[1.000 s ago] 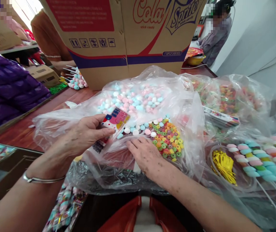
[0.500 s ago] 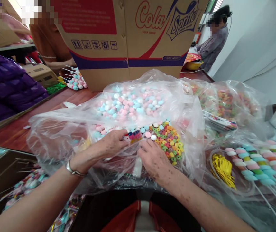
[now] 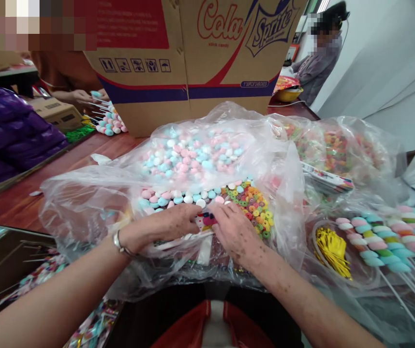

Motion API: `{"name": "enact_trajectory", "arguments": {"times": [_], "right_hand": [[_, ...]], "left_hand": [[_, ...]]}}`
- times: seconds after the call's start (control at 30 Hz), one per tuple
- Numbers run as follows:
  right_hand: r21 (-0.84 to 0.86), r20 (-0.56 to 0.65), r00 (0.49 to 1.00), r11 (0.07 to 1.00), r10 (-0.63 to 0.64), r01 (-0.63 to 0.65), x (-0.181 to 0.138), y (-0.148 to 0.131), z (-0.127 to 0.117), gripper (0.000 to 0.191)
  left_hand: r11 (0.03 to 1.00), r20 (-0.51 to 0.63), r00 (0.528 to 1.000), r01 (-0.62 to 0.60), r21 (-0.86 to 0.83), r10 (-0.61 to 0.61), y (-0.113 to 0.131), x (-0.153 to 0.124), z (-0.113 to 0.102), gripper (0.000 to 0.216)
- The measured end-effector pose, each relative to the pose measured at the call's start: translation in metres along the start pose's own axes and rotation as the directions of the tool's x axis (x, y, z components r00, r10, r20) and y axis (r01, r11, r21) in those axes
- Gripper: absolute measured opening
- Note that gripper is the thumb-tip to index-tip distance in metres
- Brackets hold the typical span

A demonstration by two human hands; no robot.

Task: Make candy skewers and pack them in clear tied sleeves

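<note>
Table (image 3: 69, 159), reddish brown, glossy; plastic lies over much of its near edge.

Carton (image 3: 156, 106), printed "Cola" and "Sprite", standing toward the far edge.

Clear plastic bag (image 3: 84, 191), spread open between carton and near edge. Contents: pink, blue and white marshmallows (image 3: 189, 159), loose, in quantity; multicoloured candy rings (image 3: 258, 208), heaped at right.

Marshmallow skewers (image 3: 385, 237), several, threaded on white sticks, lying toward the right edge. These appear made up and unwrapped; by judgement, threading is done on this lot, with the loose stock left over.

Left hand (image 3: 174, 222), banded at the wrist, above the near edge; fingers closed on the left end of a printed packet.

Right hand (image 3: 234, 232), close beside the left, fingertips at the packet's right end; whether they grip cannot be told.

Tub (image 3: 374, 280), clear, left of the skewers, with gold ties (image 3: 333, 253), apparently unused.

Printed packet (image 3: 207, 220), small, between the hands over the bag's near part, centred along the near edge. Dark blue, pink and white with red; mostly hidden by fingers.
</note>
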State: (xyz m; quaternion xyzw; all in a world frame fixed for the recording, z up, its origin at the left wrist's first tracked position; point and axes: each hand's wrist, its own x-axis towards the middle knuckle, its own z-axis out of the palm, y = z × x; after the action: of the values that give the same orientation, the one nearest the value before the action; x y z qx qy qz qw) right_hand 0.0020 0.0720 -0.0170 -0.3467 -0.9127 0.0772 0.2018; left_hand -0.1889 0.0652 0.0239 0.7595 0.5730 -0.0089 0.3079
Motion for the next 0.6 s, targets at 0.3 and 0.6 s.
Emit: {"name": "enact_trajectory", "arguments": {"times": [0.3,0.6], "right_hand": [[-0.085,0.034,0.999,0.996,0.006,-0.003,-0.007,-0.001,0.001,0.022],[-0.047,0.017,1.0,0.999,0.023,-0.022,-0.013,0.001,-0.014,0.021]], "left_hand": [[0.971,-0.312,0.947,0.004,0.238,0.073,-0.008,-0.02,0.022,0.018],[0.954,-0.438,0.885,-0.019,0.299,0.155,-0.027,-0.015,0.041,0.022]]}}
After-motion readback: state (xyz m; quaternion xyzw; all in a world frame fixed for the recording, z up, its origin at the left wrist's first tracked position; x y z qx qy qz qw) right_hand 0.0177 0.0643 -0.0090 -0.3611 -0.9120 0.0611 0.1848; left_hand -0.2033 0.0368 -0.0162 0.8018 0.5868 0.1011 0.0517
